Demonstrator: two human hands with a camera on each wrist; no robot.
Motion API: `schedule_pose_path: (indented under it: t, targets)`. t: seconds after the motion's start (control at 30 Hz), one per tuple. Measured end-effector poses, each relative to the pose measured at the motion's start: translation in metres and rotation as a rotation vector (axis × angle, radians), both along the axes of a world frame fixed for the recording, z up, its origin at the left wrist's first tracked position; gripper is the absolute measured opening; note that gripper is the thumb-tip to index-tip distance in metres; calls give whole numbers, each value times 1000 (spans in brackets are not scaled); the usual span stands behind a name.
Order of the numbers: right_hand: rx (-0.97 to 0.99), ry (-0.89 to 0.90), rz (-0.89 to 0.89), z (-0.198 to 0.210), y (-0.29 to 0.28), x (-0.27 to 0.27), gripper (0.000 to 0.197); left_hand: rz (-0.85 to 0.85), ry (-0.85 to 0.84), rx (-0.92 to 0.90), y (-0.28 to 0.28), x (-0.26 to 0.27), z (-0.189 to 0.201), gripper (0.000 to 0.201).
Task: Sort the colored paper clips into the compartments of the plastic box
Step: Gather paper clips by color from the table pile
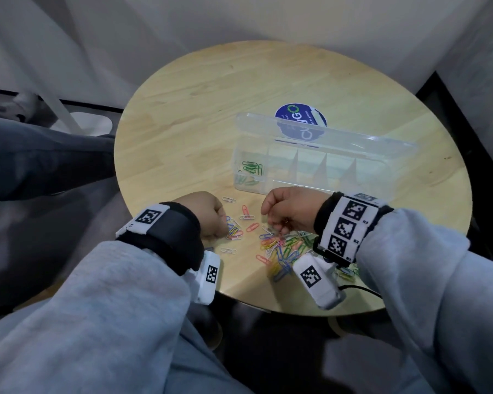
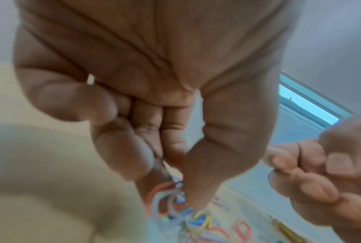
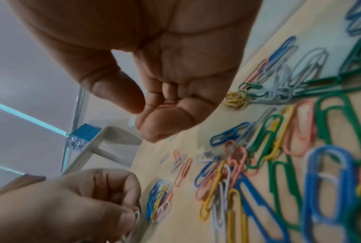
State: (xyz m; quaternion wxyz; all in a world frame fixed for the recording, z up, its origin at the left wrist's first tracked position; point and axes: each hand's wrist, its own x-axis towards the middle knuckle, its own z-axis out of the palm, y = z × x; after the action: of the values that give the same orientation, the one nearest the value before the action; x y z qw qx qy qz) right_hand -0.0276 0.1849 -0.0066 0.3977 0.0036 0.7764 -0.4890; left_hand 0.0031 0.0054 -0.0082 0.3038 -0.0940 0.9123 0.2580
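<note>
At the near edge of the round wooden table (image 1: 182, 89), my left hand (image 1: 202, 216) curls over a small clump of clips (image 1: 234, 230), pinching a white clip (image 3: 136, 215) (only the right wrist view shows it). My right hand (image 1: 289, 210) hovers over the mixed pile (image 1: 282, 248), fingers curled round what may be a pink clip; it's blurred. Beyond, the clear plastic box (image 1: 310, 172) holds green clips (image 1: 251, 167) in its leftmost compartment. Grey walls surround us.
</note>
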Motion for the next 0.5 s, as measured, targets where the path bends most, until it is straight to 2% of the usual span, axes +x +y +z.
schedule_pose_path:
  t: [0.1, 0.2, 0.37, 0.5]
  targets:
    - [330, 282, 306, 1, -8, 2, 25, 71, -1, 176, -2, -2, 2, 15]
    - [554, 412, 527, 1, -19, 4, 19, 90, 2, 276, -3, -5, 2, 18]
    - [655, 503, 650, -3, -28, 4, 13, 143, 35, 361, -6, -8, 1, 6]
    - [680, 494, 663, -5, -26, 4, 9, 236, 39, 465, -6, -9, 3, 19]
